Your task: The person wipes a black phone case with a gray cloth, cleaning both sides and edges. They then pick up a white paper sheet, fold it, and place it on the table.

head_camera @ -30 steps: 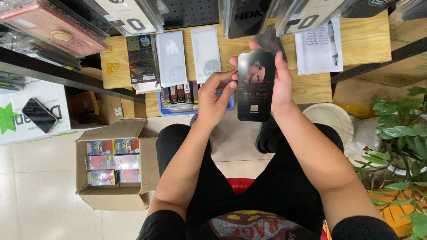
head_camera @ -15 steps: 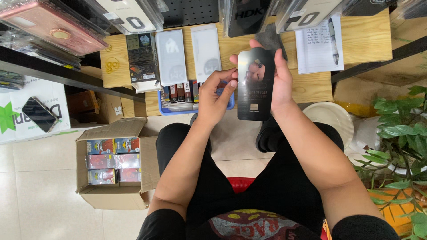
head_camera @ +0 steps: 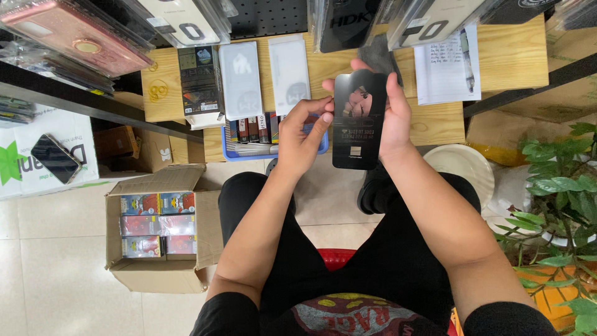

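A seated person, seen from above, holds a flat black package (head_camera: 359,121) upright over the lap, just in front of a low wooden table (head_camera: 510,56); the right hand (head_camera: 390,112) wraps it from behind, fingers curled round the right edge and the thumb tip showing at the upper left corner; the left hand (head_camera: 303,132) comes in from the other side, its thumb and forefinger pinching the package's upper left edge while the remaining fingers stay loosely bent beneath. The package is long and rectangular with a glossy dark face and a small pale square near its bottom end; it hangs in the air, touching nothing but the two hands.

On the table behind it lie two white flat packages (head_camera: 241,79) side by side, a dark printed package (head_camera: 199,78) to their left, and a sheet of handwritten paper (head_camera: 443,70) with a pen on it to the right; a blue tray (head_camera: 231,149) of small boxes stands at the table's near edge, partly hidden by the left hand. On the tiled floor to the person's left sits an open cardboard box (head_camera: 158,274) packed with rows of colourful small cartons; a black phone (head_camera: 55,158) lies on a white bag further left. A round white plate (head_camera: 463,168) and a leafy green plant (head_camera: 559,186) stand to the right; hanging phone cases (head_camera: 81,37) crowd the top of the view.
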